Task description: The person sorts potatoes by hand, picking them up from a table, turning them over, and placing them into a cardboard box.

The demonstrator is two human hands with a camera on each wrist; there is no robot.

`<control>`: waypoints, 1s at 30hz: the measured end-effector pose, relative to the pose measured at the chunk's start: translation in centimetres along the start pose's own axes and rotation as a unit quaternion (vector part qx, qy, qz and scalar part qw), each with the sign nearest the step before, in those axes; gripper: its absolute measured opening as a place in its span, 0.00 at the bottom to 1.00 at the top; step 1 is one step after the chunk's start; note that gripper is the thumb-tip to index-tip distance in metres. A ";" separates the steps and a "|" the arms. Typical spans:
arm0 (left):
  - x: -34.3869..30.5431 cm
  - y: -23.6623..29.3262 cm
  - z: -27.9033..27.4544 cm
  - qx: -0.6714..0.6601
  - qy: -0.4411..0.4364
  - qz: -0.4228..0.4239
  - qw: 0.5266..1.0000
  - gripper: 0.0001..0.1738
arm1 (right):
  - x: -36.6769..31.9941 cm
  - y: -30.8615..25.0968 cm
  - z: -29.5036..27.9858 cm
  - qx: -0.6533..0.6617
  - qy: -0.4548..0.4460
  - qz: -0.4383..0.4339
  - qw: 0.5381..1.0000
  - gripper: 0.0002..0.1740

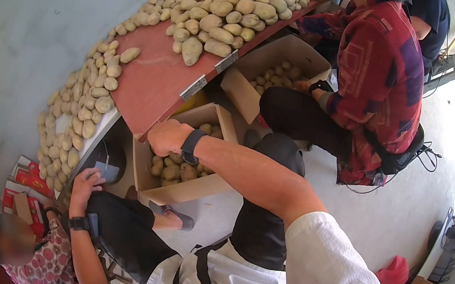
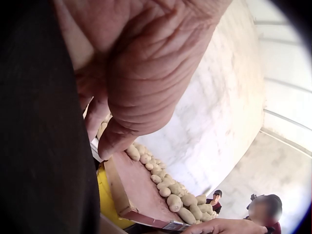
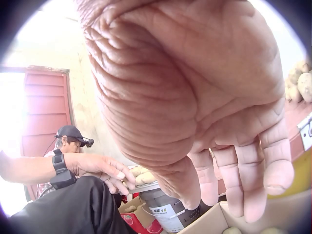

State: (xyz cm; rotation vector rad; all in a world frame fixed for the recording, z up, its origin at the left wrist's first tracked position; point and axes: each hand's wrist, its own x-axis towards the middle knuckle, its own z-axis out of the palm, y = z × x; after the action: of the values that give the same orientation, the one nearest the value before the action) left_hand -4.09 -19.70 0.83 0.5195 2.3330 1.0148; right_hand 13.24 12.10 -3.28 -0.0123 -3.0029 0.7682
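Note:
My right hand (image 1: 168, 137) hangs over the rim of a cardboard box (image 1: 188, 194), beside the corner of the red tabletop (image 1: 145, 77). In the right wrist view its fingers (image 3: 233, 180) point down, nearly straight, with nothing held. Potatoes (image 1: 172, 171) lie inside the box below it. My left hand (image 1: 86, 183) is held near my left knee, close to the potato-covered table end. The right wrist view shows its fingers loosely bent and holding nothing. A dark bucket with a pale label (image 3: 168, 214) stands beyond it.
Potatoes (image 1: 225, 12) are heaped on the tabletop, with another row (image 1: 88, 94) along the wall. A person in a red patterned shirt (image 1: 380, 77) sits by a second potato box (image 1: 290, 53). Another person (image 1: 48, 259) sits at lower left, near red cartons (image 1: 29, 178).

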 end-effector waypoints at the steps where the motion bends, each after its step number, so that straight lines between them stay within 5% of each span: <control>1: 0.0 0.0 0.0 -0.002 0.001 -0.001 1.000 0.24 | -0.1 -0.1 -0.2 -0.001 -0.002 -0.001 1.000 0.14; 30: -0.2 -1.4 -0.6 -0.025 0.012 0.014 1.000 0.21 | -0.1 -2.0 -0.6 -0.066 -0.138 0.019 0.988 0.13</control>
State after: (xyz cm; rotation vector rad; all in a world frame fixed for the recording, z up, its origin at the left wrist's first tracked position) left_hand -4.51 -21.04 0.21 0.5257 2.3209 1.0938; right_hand 13.39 10.65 -1.80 0.0367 -3.3199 0.6189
